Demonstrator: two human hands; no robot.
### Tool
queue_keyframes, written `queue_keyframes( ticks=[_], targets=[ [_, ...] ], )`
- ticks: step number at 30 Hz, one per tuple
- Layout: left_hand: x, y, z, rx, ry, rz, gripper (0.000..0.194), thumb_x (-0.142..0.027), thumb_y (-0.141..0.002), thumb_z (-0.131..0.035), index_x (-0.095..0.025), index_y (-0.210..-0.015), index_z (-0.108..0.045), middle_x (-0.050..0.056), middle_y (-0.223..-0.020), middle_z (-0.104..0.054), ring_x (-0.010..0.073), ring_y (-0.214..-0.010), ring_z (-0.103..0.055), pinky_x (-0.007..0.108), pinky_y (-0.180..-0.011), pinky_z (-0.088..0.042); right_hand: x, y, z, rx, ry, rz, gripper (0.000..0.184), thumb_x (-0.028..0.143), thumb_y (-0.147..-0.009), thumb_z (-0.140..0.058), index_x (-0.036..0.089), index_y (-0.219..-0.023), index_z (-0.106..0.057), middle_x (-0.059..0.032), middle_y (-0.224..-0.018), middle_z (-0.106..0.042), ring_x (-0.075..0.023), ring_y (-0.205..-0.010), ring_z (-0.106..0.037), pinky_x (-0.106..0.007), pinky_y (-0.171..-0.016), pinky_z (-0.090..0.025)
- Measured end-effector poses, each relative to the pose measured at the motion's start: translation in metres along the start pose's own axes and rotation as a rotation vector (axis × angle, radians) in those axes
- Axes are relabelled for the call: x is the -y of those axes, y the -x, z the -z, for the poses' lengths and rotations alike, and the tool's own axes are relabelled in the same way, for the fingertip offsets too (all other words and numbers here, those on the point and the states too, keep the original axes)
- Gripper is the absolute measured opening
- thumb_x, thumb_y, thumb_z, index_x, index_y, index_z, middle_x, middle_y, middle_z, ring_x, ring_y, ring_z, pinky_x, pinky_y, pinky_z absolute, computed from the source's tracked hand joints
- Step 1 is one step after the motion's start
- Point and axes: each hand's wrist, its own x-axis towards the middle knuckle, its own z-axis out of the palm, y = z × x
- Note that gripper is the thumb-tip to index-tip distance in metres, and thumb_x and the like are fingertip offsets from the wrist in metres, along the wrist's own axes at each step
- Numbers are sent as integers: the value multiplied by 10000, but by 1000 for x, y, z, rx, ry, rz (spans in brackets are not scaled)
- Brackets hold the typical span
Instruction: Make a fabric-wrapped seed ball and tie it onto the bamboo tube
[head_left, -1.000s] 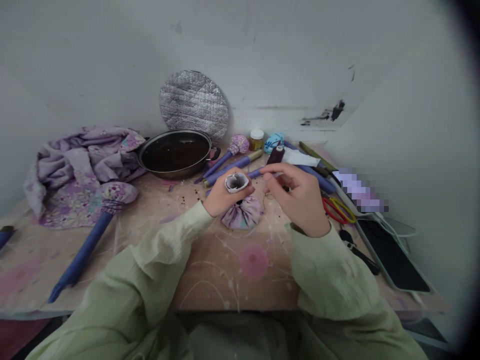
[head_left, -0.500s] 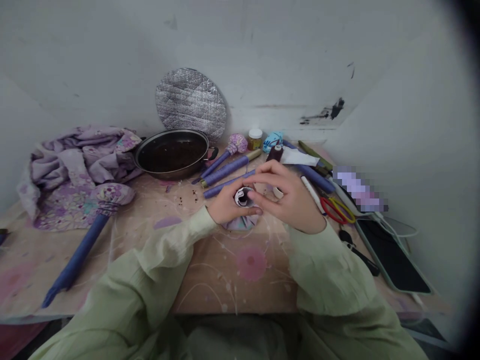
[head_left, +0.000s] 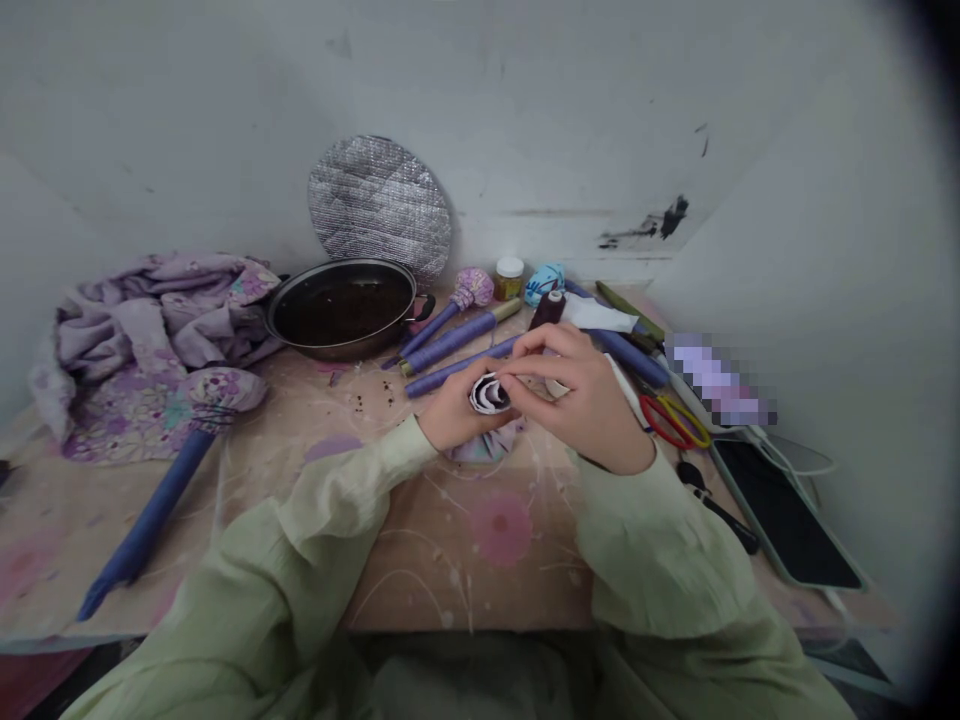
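Right-hand fingers (head_left: 534,347) are pressed together, pinching a small white rolled strip (head_left: 489,394) against the curled left hand (head_left: 456,418). Just below sits a lilac floral cloth bundle (head_left: 486,445), with a purple thread-wrapped stick (head_left: 457,372) nearby on the paint-spattered counter (head_left: 427,580).

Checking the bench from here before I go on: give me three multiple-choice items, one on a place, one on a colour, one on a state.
1. Where do the scissors lie?
A) In the pan
B) On the table, right of the right hand
C) On the crumpled cloth

2. What colour is the long rod at front left?
A) Green
B) Red
C) Blue

3. What state is the small white-and-dark roll in?
A) Held between the left hand and right hand
B) Lying alone on the table
C) Inside the pan

1 B: they lie past the right hand.
2 C: it shows blue along its length.
3 A: both hands close on it.
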Motion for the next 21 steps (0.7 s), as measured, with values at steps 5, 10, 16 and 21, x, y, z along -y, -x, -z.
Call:
queue_keyframes(
  ticks=[5,10,16,21],
  targets=[
    [-4,-6,-3,-33,37,17,336,-259,-690,-703,-154,-959,-532,26,-883,-613,144,-797,-585,271,-721,-472,-4,0,3,-56,-58,-27,105,156,-775,-586,224,-810,-657,-37,-854,-594,-188,-839,-580,-361,-779,-475],
    [-11,-10,-5,-37,66,26,281,-234,-686,-686,-158,-902,-523,18,-849,-609,130,-751,-575,259,-689,-465,-4,0,2,-31,34,-24,105,162,-786,-577,235,-758,-648,-48,-848,-599,-201,-848,-558,-372,-802,-465],
    [-21,-15,-5,-79,6,23,259,-140,-665,-649,-169,-885,-516,20,-872,-620,143,-783,-583,275,-723,-464,-7,1,-2,-54,42,-3,102,171,-786,-576,217,-759,-663,-53,-873,-594,-201,-859,-554,-389,-792,-461],
    [-21,-16,-4,-135,-76,2,267,-181,-695,-652,-174,-922,-512,30,-914,-630,153,-821,-597,277,-742,-461,-2,1,6,-86,97,-20,134,217,-818,-554,231,-793,-685,-66,-990,-602,-231,-984,-531,-419,-881,-430]
  ],
)
